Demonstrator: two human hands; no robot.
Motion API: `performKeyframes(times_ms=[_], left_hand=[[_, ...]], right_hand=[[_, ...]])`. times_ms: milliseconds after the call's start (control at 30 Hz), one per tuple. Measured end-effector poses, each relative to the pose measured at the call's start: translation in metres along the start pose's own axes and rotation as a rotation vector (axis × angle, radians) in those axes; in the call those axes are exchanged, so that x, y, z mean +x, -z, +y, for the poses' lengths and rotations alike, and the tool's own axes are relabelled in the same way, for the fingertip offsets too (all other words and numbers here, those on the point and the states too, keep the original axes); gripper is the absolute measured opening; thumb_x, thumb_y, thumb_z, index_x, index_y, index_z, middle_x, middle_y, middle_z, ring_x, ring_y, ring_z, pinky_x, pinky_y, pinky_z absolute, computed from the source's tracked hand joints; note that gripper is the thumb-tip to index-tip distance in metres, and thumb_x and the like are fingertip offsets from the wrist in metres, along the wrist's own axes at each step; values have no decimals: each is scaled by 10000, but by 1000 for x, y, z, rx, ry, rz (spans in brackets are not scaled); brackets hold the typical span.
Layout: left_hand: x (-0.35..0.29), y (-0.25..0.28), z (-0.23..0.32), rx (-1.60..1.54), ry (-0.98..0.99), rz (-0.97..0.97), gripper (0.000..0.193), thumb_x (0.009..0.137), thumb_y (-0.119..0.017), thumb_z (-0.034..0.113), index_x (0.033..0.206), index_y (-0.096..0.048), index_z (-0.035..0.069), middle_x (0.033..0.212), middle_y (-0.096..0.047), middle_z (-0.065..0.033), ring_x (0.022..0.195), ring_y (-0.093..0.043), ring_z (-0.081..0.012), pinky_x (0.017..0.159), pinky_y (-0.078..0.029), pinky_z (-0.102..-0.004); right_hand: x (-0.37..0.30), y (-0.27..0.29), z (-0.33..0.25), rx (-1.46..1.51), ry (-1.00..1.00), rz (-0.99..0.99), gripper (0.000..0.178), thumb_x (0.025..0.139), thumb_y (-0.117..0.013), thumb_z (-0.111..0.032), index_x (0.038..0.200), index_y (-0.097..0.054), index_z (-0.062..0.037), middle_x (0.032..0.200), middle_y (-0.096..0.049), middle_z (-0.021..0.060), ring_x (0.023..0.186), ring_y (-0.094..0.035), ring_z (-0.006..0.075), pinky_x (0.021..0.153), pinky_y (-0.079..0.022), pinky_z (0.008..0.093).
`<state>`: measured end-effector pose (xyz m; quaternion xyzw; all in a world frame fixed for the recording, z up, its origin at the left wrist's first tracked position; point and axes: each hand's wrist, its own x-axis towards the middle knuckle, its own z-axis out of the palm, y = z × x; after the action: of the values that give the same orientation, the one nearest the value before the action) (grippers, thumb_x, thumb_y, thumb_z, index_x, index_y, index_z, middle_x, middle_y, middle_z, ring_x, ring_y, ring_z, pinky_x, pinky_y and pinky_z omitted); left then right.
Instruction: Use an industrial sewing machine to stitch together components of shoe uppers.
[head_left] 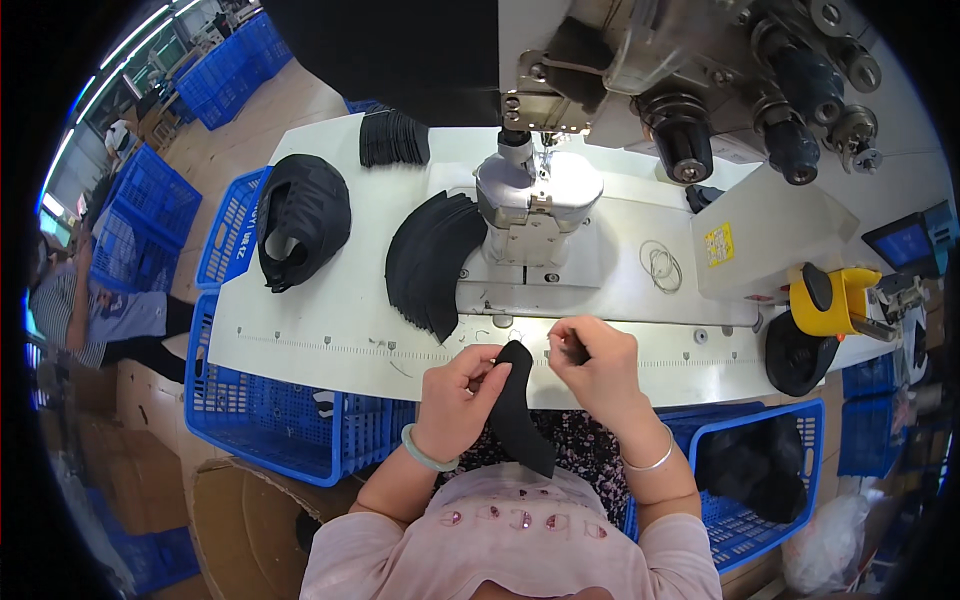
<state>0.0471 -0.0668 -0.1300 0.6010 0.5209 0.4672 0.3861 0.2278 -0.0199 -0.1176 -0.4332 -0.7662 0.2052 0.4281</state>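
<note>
Pink shirt seen bottom centre; black curved piece pinched by left hand mid-frame; right hand curled, grip cannot be told.

To my right I see a yellow device, a small screen and a plastic bag; to my left, an open cardboard box

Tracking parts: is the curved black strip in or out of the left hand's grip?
In: the left hand has the curved black strip pinched near its upper end.
</note>
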Motion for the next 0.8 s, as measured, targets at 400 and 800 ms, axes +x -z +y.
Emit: performKeyframes(times_ms=[400, 800], left_hand=[[-8, 61, -40, 30, 13, 370, 177, 964, -473, 74, 1073, -560, -34, 919, -569, -58, 871, -497, -129, 805, -412, -257], [-46, 55, -63, 438, -129, 226, 208, 915, -468, 34, 1102, -545, -13, 1256, -584, -157, 1268, -464, -386, 1072, -334, -448]], right_hand=[[11, -12, 48, -496, -202, -207, 490, 764, -718, -176, 1191, -531, -25, 1113, -555, 168, 1048, -560, 320, 847, -483, 412], [-41, -73, 16, -251, 392, -348, 521, 778, -671, -272, 1204, -537, -4, 1320, -483, 174, 1254, -439, 343, 1033, -368, 466]])
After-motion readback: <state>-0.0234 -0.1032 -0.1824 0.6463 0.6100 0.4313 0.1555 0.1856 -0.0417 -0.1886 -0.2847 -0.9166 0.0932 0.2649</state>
